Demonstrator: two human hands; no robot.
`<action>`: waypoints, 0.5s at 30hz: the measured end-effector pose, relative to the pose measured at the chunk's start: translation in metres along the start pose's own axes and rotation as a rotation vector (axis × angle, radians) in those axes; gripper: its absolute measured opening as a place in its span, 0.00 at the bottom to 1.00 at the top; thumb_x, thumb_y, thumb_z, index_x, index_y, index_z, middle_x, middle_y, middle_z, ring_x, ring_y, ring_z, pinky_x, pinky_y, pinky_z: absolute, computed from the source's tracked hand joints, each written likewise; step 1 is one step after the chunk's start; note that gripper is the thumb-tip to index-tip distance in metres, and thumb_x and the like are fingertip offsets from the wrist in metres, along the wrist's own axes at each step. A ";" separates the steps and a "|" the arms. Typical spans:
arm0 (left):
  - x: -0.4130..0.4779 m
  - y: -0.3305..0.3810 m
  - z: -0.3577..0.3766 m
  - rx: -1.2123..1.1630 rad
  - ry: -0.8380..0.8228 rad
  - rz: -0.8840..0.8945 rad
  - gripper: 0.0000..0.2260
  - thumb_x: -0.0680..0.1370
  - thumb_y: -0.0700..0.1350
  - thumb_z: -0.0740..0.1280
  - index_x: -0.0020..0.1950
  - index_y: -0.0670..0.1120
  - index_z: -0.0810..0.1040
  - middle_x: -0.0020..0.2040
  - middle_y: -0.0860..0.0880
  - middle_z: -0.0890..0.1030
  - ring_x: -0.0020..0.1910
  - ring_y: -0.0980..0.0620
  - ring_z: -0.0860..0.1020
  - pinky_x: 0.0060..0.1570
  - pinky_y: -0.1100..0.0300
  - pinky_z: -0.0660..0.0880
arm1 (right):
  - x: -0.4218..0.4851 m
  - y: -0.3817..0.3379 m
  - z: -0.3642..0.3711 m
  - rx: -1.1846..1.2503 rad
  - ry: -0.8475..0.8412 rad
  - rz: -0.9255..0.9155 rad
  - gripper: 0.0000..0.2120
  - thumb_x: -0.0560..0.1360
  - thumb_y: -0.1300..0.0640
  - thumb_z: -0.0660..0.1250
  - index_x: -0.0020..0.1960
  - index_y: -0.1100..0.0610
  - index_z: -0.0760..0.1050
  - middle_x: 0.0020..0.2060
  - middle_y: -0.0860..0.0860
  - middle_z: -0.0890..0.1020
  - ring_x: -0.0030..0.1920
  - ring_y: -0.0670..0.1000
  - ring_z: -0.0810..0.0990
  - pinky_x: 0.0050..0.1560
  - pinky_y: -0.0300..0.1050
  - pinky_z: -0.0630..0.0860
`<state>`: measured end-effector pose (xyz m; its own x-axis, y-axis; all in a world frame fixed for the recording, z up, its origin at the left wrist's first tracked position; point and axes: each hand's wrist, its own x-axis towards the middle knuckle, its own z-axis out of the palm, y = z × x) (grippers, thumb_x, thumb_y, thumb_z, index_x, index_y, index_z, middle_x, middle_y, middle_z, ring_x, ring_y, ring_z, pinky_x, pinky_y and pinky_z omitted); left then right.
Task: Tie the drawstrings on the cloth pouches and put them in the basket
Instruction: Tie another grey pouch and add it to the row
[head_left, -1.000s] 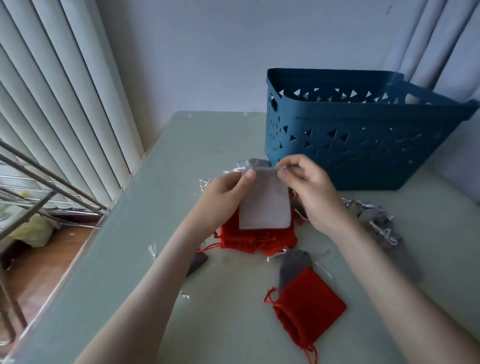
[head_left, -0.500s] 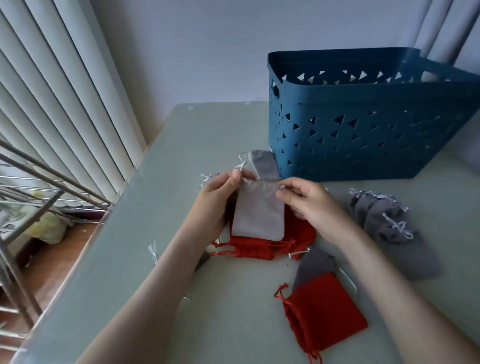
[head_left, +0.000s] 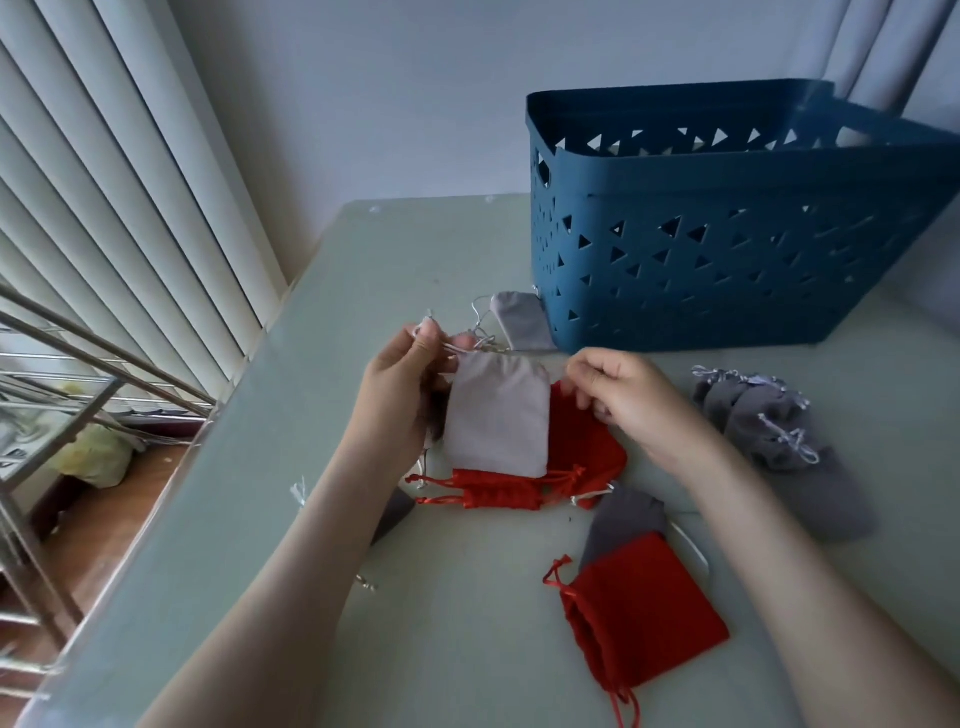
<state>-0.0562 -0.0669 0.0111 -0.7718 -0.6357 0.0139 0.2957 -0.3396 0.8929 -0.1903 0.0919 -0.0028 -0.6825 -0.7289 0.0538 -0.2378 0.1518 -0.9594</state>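
Note:
I hold a light grey cloth pouch (head_left: 496, 415) upright above the table. My left hand (head_left: 400, 400) pinches its silver drawstring (head_left: 452, 345) at the top left corner. Just right of the top right corner, my right hand (head_left: 623, 395) has its fingertips pinched together on the other string end, which is barely visible. Under the pouch lie flat red pouches (head_left: 582, 457). Another red pouch (head_left: 644, 613) lies nearer me, partly over a dark grey one (head_left: 628, 519). The blue perforated basket (head_left: 727, 249) stands at the back right.
A heap of dark grey pouches with silver strings (head_left: 769, 421) lies right of my right hand. One light grey pouch (head_left: 522, 322) rests against the basket's front corner. The pale green table (head_left: 415, 249) ends at its left edge beside vertical blinds (head_left: 130, 208) and a metal rack (head_left: 62, 364).
My hands have moved apart. The left hand slid up to the string at the pouch's top left, and the right hand left the top edge and drew to the right.

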 end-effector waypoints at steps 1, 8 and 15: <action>0.001 0.002 -0.002 -0.066 0.024 0.014 0.12 0.82 0.45 0.56 0.40 0.44 0.70 0.34 0.49 0.80 0.31 0.54 0.73 0.34 0.64 0.73 | 0.001 0.001 -0.004 -0.023 0.041 0.007 0.15 0.80 0.61 0.59 0.35 0.56 0.74 0.27 0.50 0.71 0.24 0.42 0.63 0.27 0.35 0.58; 0.000 0.009 0.007 -0.262 0.056 -0.063 0.15 0.83 0.47 0.54 0.37 0.46 0.67 0.22 0.53 0.67 0.25 0.57 0.74 0.31 0.68 0.74 | 0.003 -0.002 -0.014 0.167 0.034 -0.029 0.16 0.80 0.60 0.60 0.34 0.57 0.73 0.27 0.49 0.71 0.27 0.45 0.65 0.28 0.35 0.60; -0.009 0.008 0.012 -0.062 -0.134 -0.296 0.14 0.83 0.47 0.51 0.39 0.47 0.67 0.20 0.55 0.63 0.16 0.61 0.59 0.16 0.70 0.55 | -0.001 -0.017 -0.016 0.614 -0.214 -0.186 0.12 0.68 0.46 0.73 0.35 0.54 0.77 0.33 0.48 0.76 0.35 0.46 0.74 0.36 0.36 0.70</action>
<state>-0.0539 -0.0559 0.0232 -0.8954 -0.4076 -0.1792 0.0782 -0.5402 0.8379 -0.1964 0.1008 0.0176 -0.5016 -0.8317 0.2380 0.1408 -0.3499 -0.9261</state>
